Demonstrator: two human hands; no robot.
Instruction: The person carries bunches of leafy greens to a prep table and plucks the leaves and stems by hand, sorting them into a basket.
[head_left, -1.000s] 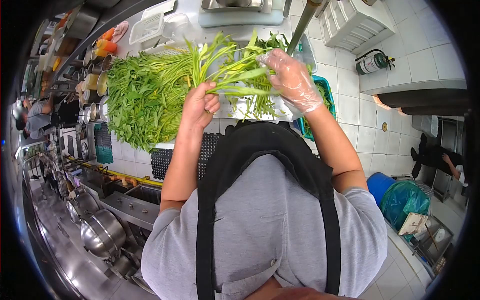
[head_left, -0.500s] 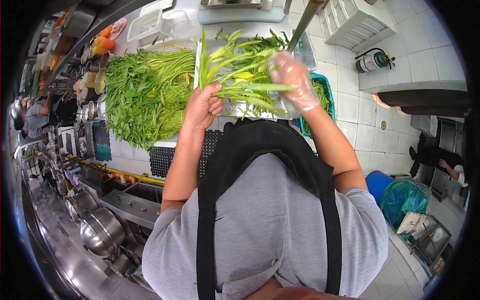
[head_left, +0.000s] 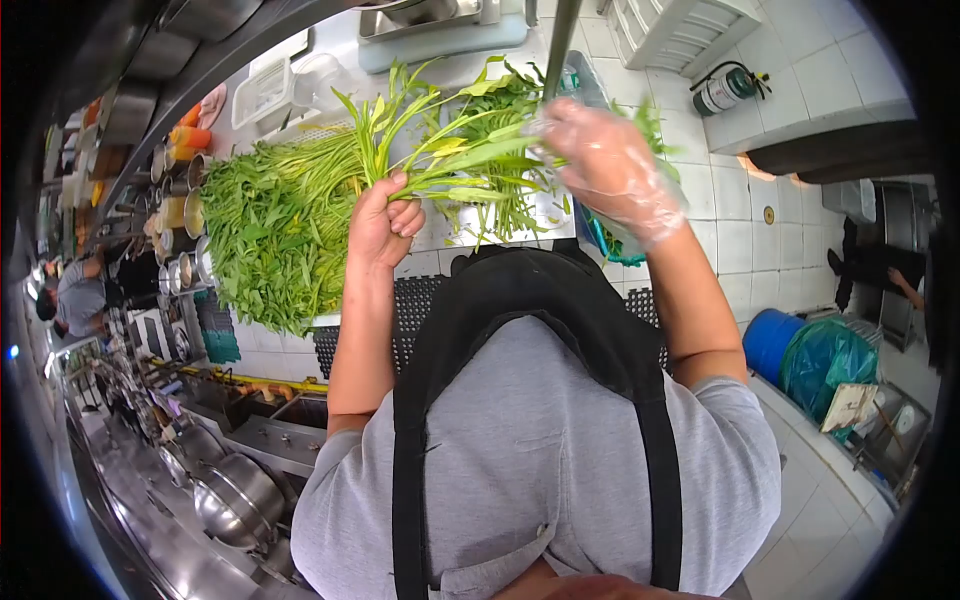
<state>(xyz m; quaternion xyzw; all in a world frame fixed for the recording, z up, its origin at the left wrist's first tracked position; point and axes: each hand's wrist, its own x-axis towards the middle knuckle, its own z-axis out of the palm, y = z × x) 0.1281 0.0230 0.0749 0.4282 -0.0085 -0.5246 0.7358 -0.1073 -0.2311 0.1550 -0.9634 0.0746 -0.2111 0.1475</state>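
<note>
Closed in a fist, my left hand [head_left: 385, 220] grips a bunch of leafy greens [head_left: 440, 160] by its stems, the long leaves fanning up and to the right. My right hand [head_left: 605, 165] wears a clear plastic glove. Its fingers are bent together at the tips of the bunch, where a long leaf reaches them. A big heap of the same greens [head_left: 280, 225] lies on the left, stems toward the middle. More loose greens [head_left: 510, 185] spread on the tray behind the bunch. Blurred green leaves [head_left: 652, 130] show just beyond the gloved hand.
A teal basket [head_left: 612, 245] sits low under my right forearm. A metal pole [head_left: 562, 45] rises by the counter edge. White plastic baskets [head_left: 265, 95] and a metal pan [head_left: 420, 20] stand at the back. Another person [head_left: 80, 290] is at the far left.
My gloved hand has shifted right and slightly down, with blurred leaves now beyond it. My left hand and its bunch have moved left and a little down. The whole view has also turned slightly.
</note>
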